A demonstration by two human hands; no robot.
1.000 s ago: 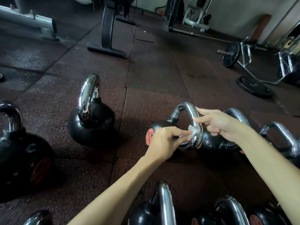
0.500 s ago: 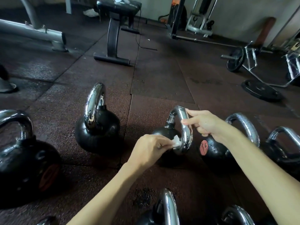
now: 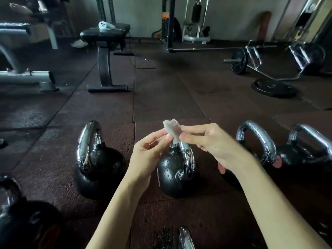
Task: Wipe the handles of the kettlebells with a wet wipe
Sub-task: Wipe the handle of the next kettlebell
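On my feed I see a small crumpled wet wipe (image 3: 172,129) held up mid-view. The left hand (image 3: 149,153) pinches its lower edge from 7 o'clock and the right hand (image 3: 212,142) nips it between thumb and forefinger from 3 o'clock. Directly below, at 6 o'clock, stands a black kettlebell (image 3: 170,178) with a chrome handle (image 3: 187,157); I cannot tell whether the wipe touches it. A second kettlebell (image 3: 100,168) sits at 9 o'clock and two more (image 3: 256,141) at 3 o'clock on the rubber floor (image 3: 161,97). A bench (image 3: 106,35) stands far off at 11 o'clock.
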